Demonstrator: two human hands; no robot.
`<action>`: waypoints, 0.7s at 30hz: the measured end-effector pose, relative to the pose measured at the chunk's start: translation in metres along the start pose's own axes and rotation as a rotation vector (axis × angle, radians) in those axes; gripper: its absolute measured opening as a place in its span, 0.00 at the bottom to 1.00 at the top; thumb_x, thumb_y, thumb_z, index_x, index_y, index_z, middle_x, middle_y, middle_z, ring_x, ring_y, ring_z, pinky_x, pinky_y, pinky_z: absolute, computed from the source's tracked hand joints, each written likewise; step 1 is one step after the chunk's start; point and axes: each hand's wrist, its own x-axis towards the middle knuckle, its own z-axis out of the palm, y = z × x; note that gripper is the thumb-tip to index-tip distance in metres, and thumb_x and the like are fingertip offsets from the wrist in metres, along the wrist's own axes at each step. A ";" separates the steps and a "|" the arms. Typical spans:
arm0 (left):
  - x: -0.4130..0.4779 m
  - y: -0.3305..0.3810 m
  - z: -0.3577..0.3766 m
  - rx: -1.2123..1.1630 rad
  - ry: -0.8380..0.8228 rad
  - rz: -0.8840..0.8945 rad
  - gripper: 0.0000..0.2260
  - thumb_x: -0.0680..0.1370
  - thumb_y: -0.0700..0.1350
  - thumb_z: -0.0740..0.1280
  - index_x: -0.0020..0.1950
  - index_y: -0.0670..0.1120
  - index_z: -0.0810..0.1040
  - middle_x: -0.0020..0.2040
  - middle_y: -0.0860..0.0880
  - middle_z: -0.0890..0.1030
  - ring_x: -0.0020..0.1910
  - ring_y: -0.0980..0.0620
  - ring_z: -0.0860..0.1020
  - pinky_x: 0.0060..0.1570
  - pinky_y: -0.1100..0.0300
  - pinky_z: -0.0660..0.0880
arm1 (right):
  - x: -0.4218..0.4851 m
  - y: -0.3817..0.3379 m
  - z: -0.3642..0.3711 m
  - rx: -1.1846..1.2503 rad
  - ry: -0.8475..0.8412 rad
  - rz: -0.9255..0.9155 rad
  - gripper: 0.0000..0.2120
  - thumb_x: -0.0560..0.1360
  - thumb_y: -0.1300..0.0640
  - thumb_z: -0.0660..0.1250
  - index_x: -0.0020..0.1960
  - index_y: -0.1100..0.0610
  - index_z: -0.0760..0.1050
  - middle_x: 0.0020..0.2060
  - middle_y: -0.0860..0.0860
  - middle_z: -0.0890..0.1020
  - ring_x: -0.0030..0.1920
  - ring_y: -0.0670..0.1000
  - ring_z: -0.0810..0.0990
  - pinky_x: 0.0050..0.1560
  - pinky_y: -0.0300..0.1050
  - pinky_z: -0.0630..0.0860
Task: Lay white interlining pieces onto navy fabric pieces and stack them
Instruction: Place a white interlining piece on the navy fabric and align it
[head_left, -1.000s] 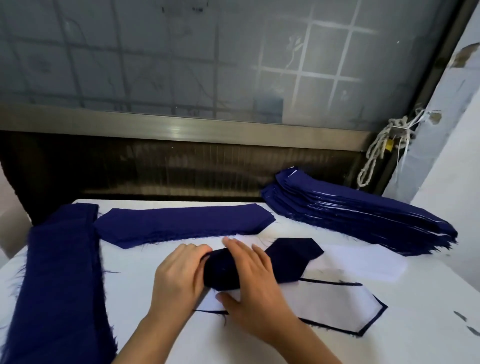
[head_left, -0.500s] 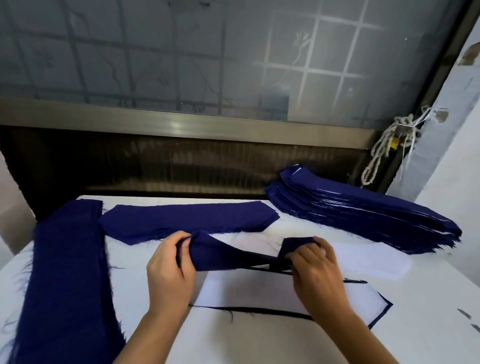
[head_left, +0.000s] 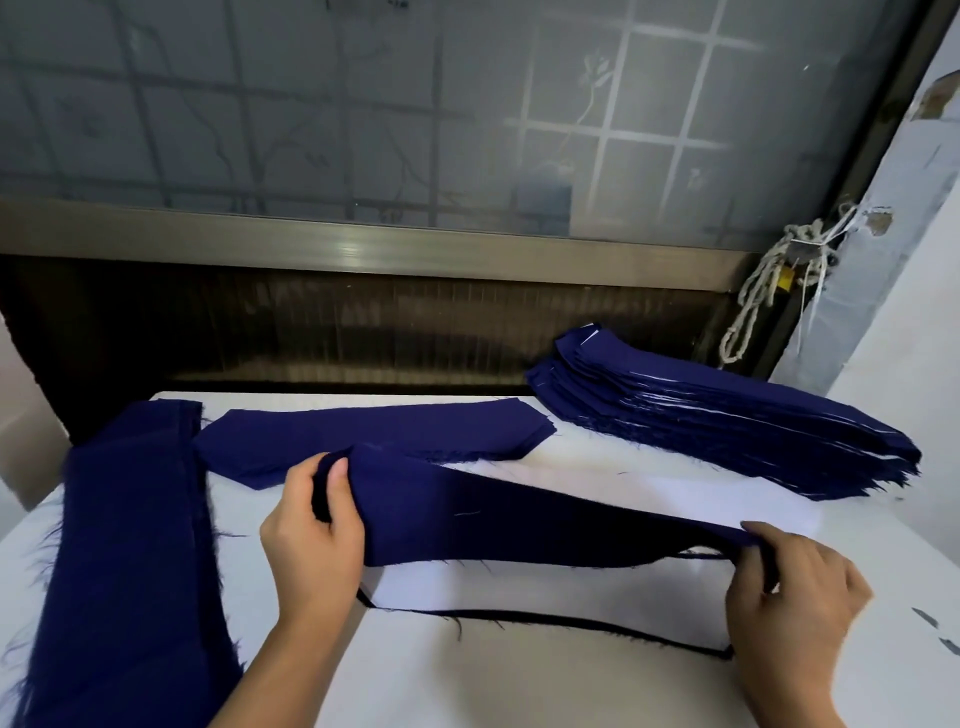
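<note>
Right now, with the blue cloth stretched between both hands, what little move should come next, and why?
Probably lower the navy piece flat onto the white interlining and line up the edges. The left hand and right hand each pinch one end, so the cloth hangs spread out just above that white piece, which lies flat on the table.

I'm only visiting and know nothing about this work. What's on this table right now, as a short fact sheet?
left hand: grips the left end of the navy piece
right hand: pinches its right end
navy piece: stretched between both hands
beneath it: white interlining lying on another navy piece
far right: stack of navy pieces, white edges showing
left side: navy pile
</note>
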 end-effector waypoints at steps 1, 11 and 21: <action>0.001 -0.001 0.000 -0.010 0.004 -0.039 0.07 0.81 0.44 0.66 0.56 0.43 0.79 0.42 0.56 0.78 0.39 0.61 0.76 0.42 0.77 0.70 | 0.001 -0.002 -0.001 0.063 -0.025 0.073 0.14 0.74 0.55 0.59 0.50 0.61 0.78 0.37 0.52 0.78 0.43 0.61 0.77 0.57 0.54 0.64; 0.009 -0.015 -0.004 0.434 -0.218 -0.067 0.03 0.77 0.47 0.71 0.44 0.50 0.81 0.28 0.55 0.76 0.29 0.55 0.72 0.32 0.57 0.69 | 0.003 0.002 -0.004 0.226 -0.201 0.516 0.09 0.76 0.60 0.66 0.53 0.49 0.71 0.39 0.55 0.80 0.39 0.59 0.75 0.47 0.50 0.68; 0.008 -0.027 -0.002 0.731 -0.446 -0.066 0.04 0.79 0.50 0.66 0.48 0.53 0.80 0.35 0.55 0.79 0.34 0.49 0.74 0.34 0.58 0.66 | 0.004 0.004 0.002 -0.075 -0.383 0.432 0.04 0.75 0.61 0.64 0.48 0.53 0.75 0.43 0.58 0.81 0.39 0.58 0.71 0.40 0.49 0.68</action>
